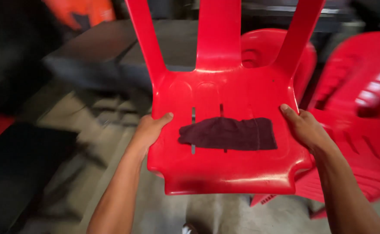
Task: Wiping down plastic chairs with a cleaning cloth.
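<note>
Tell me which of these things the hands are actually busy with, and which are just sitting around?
In hand:
- red chair, gripped at its seat edges by the left hand and right hand
- dark cloth, lying on the seat

Lying about:
- other red chairs at the right and behind
- grey bench beyond
- orange thing, blurred, top left

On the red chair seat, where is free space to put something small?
Bare seat lies between the dark cloth and the front rim of the red chair, and above the cloth. The side edges are crowded by the left hand and right hand.
</note>
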